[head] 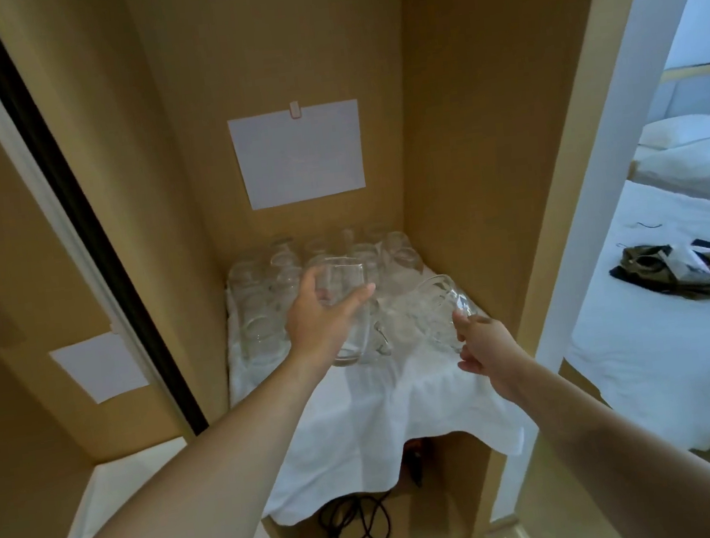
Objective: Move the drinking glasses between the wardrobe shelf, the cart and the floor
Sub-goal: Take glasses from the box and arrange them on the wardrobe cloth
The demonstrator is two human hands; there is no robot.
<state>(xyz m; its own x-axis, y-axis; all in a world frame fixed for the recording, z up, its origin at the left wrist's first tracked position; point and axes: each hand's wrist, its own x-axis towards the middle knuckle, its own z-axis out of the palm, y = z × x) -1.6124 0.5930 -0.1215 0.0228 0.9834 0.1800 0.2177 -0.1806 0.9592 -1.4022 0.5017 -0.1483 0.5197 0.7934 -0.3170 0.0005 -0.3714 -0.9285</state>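
Observation:
Both my arms reach into a tan wardrobe. My left hand (321,317) grips a clear drinking glass (347,296), held tilted above the shelf (360,409), which is covered by a white cloth. My right hand (481,345) holds a second clear glass (444,307) by its lower part, tilted to the left, near the right wall. Several more clear glasses (267,292) stand in rows at the back and left of the shelf, close to the back wall.
White sheets of paper hang on the back wall (298,155) and the left panel (99,366). A black cable (355,521) lies under the shelf. A bed with white bedding (671,343) and dark items on it is at the right.

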